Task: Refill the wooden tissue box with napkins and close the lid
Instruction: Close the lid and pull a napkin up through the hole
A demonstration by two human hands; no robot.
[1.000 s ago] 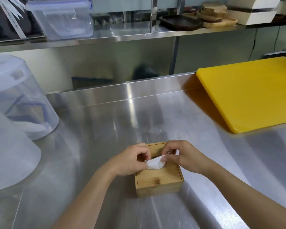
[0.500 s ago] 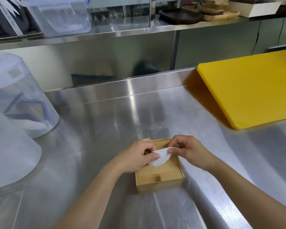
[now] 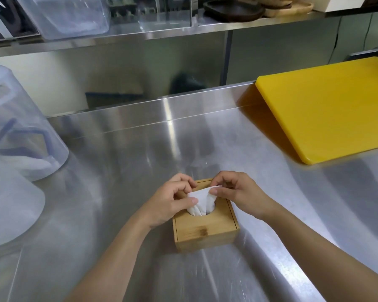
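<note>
Bench [image 3: 122, 247]: brushed stainless steel, reflective, with a raised back edge. One wooden tissue box [image 3: 205, 231] sits near the front centre, lid closed flat, round hole on top. One white napkin [image 3: 200, 201] stands up through the hole. Left hand [image 3: 172, 203] pinches the napkin's left side between thumb and fingers; right hand [image 3: 238, 194] pinches its upper right edge. Further back: one yellow cutting board [image 3: 327, 105] at right, well apart from the box; two translucent plastic containers [image 3: 20, 136] at left. Above the steel backsplash, one shelf [image 3: 162, 33] carries one clear tub [image 3: 68, 16], one dark tray [image 3: 234, 8] and stacked wooden dishes [image 3: 286, 5], count unclear.
</note>
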